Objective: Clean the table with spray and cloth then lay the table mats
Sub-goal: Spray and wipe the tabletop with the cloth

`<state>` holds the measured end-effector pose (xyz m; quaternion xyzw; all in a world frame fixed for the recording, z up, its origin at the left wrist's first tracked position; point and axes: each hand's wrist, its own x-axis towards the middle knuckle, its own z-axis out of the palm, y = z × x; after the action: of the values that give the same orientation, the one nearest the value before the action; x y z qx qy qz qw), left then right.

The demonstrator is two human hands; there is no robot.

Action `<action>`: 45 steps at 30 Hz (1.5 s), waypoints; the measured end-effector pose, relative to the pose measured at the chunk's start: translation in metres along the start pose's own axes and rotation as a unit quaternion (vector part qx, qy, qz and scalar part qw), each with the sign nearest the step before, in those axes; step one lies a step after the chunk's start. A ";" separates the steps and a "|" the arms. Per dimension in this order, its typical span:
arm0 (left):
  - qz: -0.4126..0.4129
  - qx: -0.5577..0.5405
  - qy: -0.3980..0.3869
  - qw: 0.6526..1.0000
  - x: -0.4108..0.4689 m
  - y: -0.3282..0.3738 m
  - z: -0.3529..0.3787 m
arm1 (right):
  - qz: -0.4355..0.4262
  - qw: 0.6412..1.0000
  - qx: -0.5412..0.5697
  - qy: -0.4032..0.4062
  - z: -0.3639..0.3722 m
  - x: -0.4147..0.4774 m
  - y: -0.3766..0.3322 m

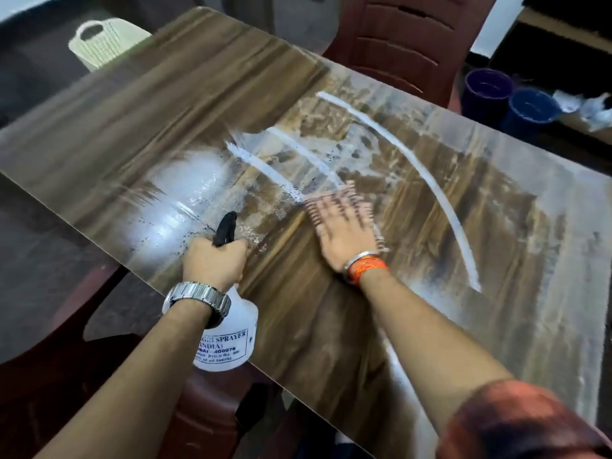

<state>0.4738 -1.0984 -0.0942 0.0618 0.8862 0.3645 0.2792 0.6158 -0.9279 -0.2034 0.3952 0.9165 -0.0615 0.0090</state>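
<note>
Top left, past the table's far corner, sits a cream slatted plastic basket point(106, 41). The glossy wood-grain table point(116, 120) fills the view, dry and brown on its left half, with a misty white patch of spray droplets point(188, 193) just ahead of the nozzle. The left hand point(213, 263), a steel wristwatch point(198, 301) on its wrist, has its fingers curled tight round the neck of the white translucent plastic spray bottle point(231, 339). The bottle's body hangs below the fist at the table's near edge, and its black trigger head point(225, 226) juts out above the knuckles, aimed at the wet patch. Just to the right, short white foam streaks point(261, 167) cross the tabletop, and one long foam arc point(430, 183) sweeps further right. The right hand point(344, 233) is blurred, but the fingers read as stretched out and spread, palm down, pressing a pale striped cloth point(331, 197) flat on the table. The cloth peeks out beyond the fingertips and along the hand's right side, the rest hidden under the palm. An orange thread band point(367, 268) wraps that wrist. Behind the table stands a maroon plastic chair point(414, 34). At far right a purple cup point(485, 94) and a blue cup point(530, 111) stand side by side, next to something white and crumpled point(592, 107).
</note>
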 end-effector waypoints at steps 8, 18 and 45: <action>-0.019 -0.027 0.014 0.999 0.037 -0.001 -0.029 | -0.233 0.972 0.007 -0.017 0.004 -0.002 -0.102; -0.023 -0.049 0.047 0.997 0.060 0.027 -0.028 | -0.156 0.987 -0.011 -0.030 -0.003 0.123 -0.046; 0.007 -0.062 0.009 0.998 0.132 0.104 0.024 | 0.138 0.988 0.061 -0.041 -0.032 0.291 0.105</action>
<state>0.3667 -0.9668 -0.0965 0.0467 0.8640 0.4212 0.2718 0.4926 -0.6426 -0.2020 0.5149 0.8466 -0.1314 0.0312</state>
